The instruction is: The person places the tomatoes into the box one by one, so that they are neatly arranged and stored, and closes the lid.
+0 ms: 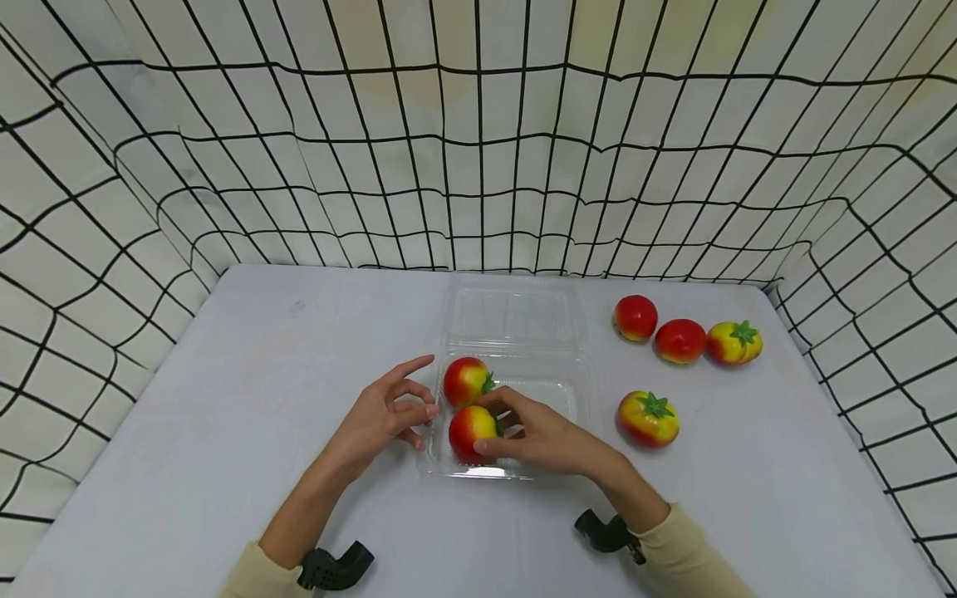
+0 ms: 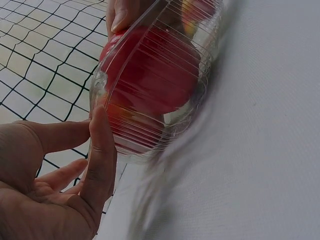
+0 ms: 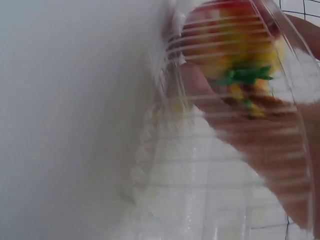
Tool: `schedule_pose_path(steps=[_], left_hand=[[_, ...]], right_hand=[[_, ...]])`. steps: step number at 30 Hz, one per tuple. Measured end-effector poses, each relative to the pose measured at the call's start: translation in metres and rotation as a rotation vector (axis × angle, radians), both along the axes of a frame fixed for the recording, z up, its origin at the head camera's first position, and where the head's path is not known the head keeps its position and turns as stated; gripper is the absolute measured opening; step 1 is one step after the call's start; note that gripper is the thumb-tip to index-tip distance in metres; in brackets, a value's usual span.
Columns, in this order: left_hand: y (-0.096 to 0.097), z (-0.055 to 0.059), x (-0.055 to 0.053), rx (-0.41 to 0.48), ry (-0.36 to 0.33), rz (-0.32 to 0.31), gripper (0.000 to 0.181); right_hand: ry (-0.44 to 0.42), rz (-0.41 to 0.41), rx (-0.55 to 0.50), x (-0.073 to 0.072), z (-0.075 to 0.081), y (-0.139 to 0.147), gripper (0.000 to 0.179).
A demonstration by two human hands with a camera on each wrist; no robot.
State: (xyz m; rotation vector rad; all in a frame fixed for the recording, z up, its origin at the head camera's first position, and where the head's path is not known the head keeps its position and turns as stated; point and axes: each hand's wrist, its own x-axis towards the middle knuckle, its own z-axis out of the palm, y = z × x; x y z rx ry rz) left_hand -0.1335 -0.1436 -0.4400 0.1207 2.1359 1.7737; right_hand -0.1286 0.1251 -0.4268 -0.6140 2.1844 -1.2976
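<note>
Setting the second tomato [image 1: 471,433] into the clear box [image 1: 557,390], the right hand [image 1: 549,436] has its fingers and thumb curled round the fruit, which sits low in the box's near-left corner; the right wrist view shows those fingers through the ribbed plastic under the green stalk. Just behind it, touching or nearly so, lies the first tomato [image 1: 466,380] at the box's left wall. The left hand [image 1: 385,415] is at the box's left side with its fingers loosely bent; in the left wrist view a fingertip [image 2: 100,135] presses the rounded plastic wall, steadying rather than gripping. The box stands about mid-table, nearer the front edge, with its lid [image 1: 516,314] laid open flat toward the back. By my reckoning two fruits are in and four are left: one tomato [image 1: 647,418] just right of the box, and a row of three [image 1: 680,340] further back toward the far right corner of the table [image 1: 247,399]. The lid is not yet closed, and the right half of the box looks free for more.
</note>
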Motion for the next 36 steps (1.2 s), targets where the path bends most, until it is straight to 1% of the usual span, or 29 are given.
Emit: schedule_pose_path(steps=[3,7,11,19,21,26,30,36], left_hand=[[0.000,0.000,0.000,0.001,-0.002,0.003,0.073],[0.000,0.001,0.000,0.000,-0.003,0.005,0.073],[0.000,0.001,0.000,0.007,0.005,-0.002,0.074],[0.000,0.002,0.000,0.001,0.003,0.001,0.075],[0.000,0.002,0.000,-0.001,0.001,0.002,0.074],[0.000,0.001,0.000,0.000,-0.003,0.001,0.074],[-0.001,0.000,0.000,0.005,-0.006,0.002,0.075],[-0.001,0.001,0.000,0.014,-0.004,-0.002,0.075]], right_hand=[[0.006,-0.038,0.012,0.001,-0.002,-0.004,0.056],[0.021,-0.066,0.027,0.002,-0.001,-0.009,0.057],[0.023,-0.069,0.029,0.002,0.000,-0.011,0.055],[0.018,-0.025,-0.001,0.000,-0.002,-0.007,0.043],[0.017,-0.020,-0.013,-0.001,-0.003,-0.007,0.043],[0.056,-0.017,-0.007,0.000,-0.003,-0.008,0.047],[0.089,-0.032,0.022,0.001,-0.003,-0.009,0.048],[0.084,-0.089,0.052,0.004,-0.002,-0.012,0.047]])
